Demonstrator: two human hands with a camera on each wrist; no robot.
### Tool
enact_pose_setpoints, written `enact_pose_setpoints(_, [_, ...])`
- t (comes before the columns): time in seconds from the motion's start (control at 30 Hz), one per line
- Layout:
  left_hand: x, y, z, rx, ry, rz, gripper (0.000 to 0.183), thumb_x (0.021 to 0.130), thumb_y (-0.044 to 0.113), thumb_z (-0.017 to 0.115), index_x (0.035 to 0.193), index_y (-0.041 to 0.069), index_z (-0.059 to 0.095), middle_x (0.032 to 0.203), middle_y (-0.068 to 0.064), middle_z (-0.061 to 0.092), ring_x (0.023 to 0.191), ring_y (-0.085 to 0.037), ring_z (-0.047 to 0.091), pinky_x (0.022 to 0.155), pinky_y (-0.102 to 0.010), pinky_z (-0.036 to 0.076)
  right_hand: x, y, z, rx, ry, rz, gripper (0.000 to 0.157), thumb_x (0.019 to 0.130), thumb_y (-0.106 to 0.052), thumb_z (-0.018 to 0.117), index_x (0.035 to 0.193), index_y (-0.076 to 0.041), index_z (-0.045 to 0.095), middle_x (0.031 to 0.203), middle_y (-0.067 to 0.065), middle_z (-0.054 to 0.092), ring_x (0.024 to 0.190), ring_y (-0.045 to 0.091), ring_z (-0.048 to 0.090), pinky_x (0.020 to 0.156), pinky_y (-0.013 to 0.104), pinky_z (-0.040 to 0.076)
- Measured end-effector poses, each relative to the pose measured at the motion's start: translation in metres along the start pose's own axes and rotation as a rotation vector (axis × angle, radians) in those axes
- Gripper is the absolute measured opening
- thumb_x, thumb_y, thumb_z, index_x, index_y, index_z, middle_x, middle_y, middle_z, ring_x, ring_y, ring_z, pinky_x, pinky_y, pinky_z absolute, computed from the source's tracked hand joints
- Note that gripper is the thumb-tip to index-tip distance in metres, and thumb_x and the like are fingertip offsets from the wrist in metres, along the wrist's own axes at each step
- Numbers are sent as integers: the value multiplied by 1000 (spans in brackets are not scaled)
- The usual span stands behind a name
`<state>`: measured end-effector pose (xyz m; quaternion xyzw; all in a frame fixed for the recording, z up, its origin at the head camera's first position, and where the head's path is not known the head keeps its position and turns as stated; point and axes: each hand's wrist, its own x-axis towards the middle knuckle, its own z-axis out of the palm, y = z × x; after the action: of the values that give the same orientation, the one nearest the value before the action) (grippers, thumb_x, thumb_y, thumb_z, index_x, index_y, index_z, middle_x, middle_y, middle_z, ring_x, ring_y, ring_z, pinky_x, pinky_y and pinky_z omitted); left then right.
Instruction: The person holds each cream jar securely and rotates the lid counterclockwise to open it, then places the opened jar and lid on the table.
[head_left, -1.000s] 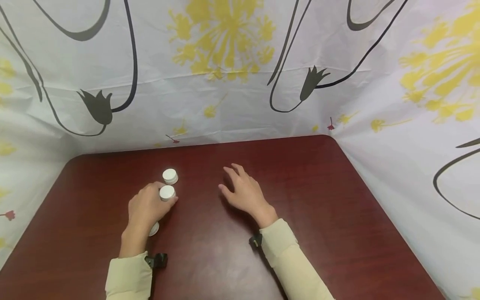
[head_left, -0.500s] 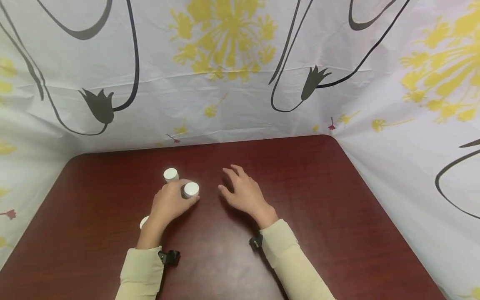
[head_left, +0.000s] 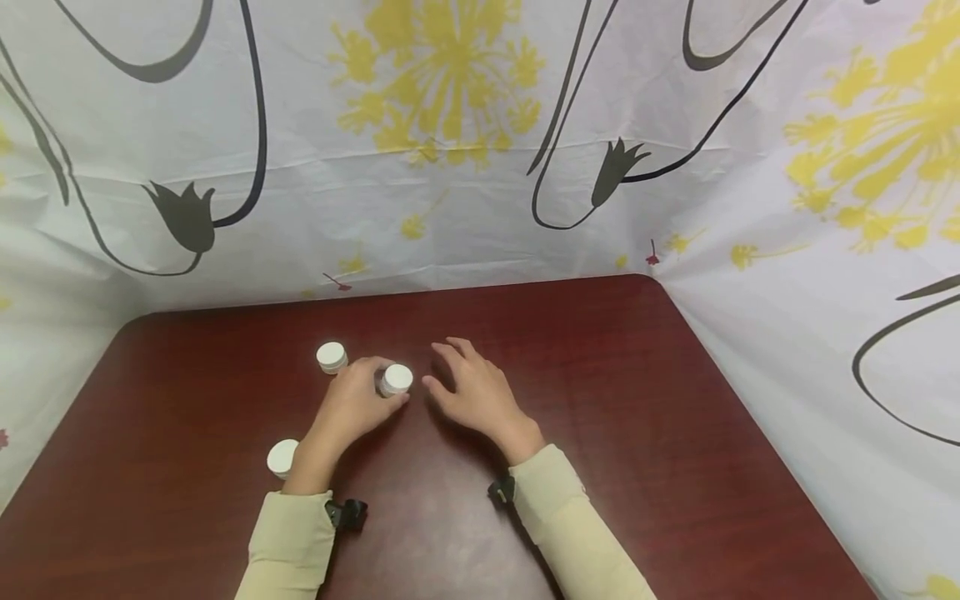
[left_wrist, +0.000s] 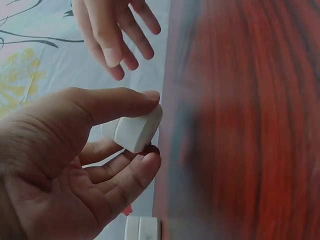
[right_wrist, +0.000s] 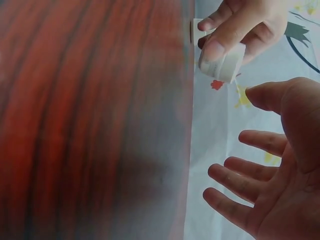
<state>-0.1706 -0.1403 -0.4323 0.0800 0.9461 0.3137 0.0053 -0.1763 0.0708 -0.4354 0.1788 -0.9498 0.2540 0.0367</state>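
Observation:
My left hand (head_left: 356,400) pinches a small white round jar (head_left: 396,380) between its thumb and fingers, near the middle of the table. In the left wrist view that jar (left_wrist: 137,132) is tilted, with the thumb on one side and a fingertip on the other. My right hand (head_left: 480,396) is just right of it, fingers spread and relaxed, holding nothing. A second white jar (head_left: 331,357) stands behind and left of my left hand. A third jar (head_left: 282,457) lies beside my left wrist, partly hidden by it.
The dark red wood table (head_left: 637,433) has rounded far corners. White cloth (head_left: 480,225) with yellow and grey flower prints hangs behind the table and along both sides. A small black device (head_left: 348,515) is strapped at my left cuff, another (head_left: 501,492) at the right one.
My left hand has carried the pinched jar to the right, closer to my right hand. The third jar shows more beside the left wrist. The right hand has kept its open pose.

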Motion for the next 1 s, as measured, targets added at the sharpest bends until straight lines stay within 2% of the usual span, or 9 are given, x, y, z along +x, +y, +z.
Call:
enact_pose_setpoints(0.13, [1,3,4,-21,1,26,47,86,19,86,126,-1,71,122,-20,74,111,-36,70,96,-53,56,0,1,1,9,6,-17,56,104,-43,64,153,-18,56,156,13,55,106,40,74,93,57,59])
enact_pose_setpoints(0.37, [0,8,6,-38,28,36,47,86,18,86,127,1,70,122,-17,76,110,-34,71,96,-52,56,1,0,2,23,13,-20,49,107,-46,58,145,-16,64,143,8,67,118,32,73,95,52,60])
enact_pose_setpoints(0.53, [0,11,8,-32,36,61,47,86,20,86,127,3,71,121,-16,76,108,-32,71,94,-51,56,2,-3,1,44,21,-14,52,106,-52,55,141,-14,67,134,7,73,117,29,74,95,51,60])
enact_pose_setpoints(0.7, [-1,19,10,-13,47,87,47,85,19,86,127,4,71,121,-15,76,109,-34,72,94,-53,57,3,-4,1,54,29,-9,54,106,-58,50,135,-17,71,130,3,76,117,25,74,93,51,60])
enact_pose_setpoints(0.83, [-2,26,12,9,44,104,49,84,17,85,129,3,70,124,-16,75,115,-37,72,98,-55,56,3,-4,1,57,40,-22,48,105,-60,51,124,-22,75,117,-3,79,104,20,76,84,46,60])
enact_pose_setpoints(1.0, [-4,32,12,29,58,124,47,84,15,84,128,4,71,122,-15,76,116,-36,71,100,-55,56,2,-4,2,59,64,-36,40,103,-60,57,106,-23,74,85,-9,72,74,11,67,65,34,53])
